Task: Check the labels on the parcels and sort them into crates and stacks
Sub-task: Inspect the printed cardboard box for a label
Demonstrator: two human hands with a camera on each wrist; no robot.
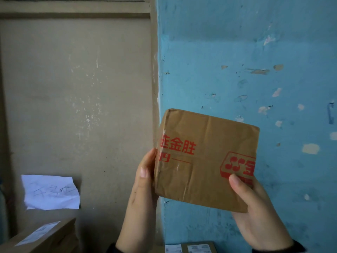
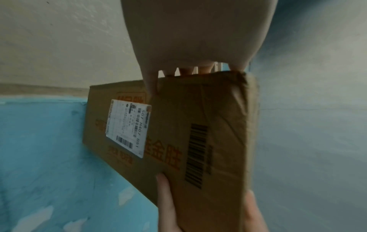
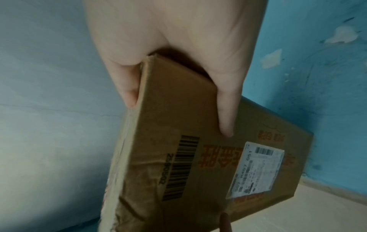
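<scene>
Cardboard parcel: shipping label visible only wrist-side.

Open air left of the raised parcel, before the beige wall. Blocked low left by a labelled box and paper sheet; low centre by more labelled parcels. Blue wall close behind.
</scene>
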